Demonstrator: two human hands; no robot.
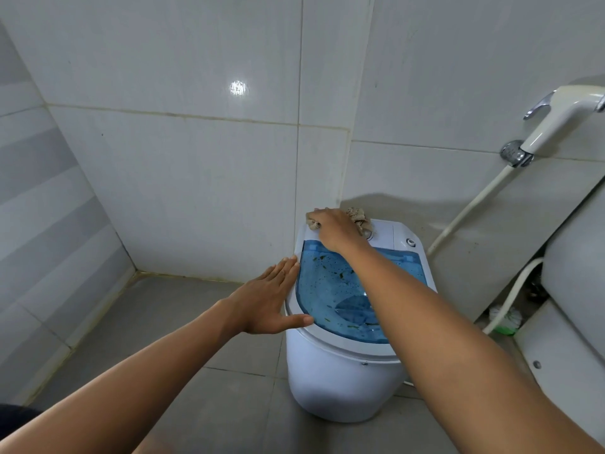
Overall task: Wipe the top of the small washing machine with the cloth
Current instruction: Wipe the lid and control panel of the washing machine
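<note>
The small white washing machine stands on the floor in a tiled corner. Its clear blue lid carries dark specks. My right hand presses a crumpled beige cloth onto the white control panel at the machine's back left; most of the cloth is hidden under the hand. My left hand lies flat with fingers spread against the machine's left rim, thumb on the rim's front.
White tiled walls close in behind and to the left. A white spray nozzle with its hose hangs on the right wall. A white toilet stands at the right. Grey floor tiles lie to the left.
</note>
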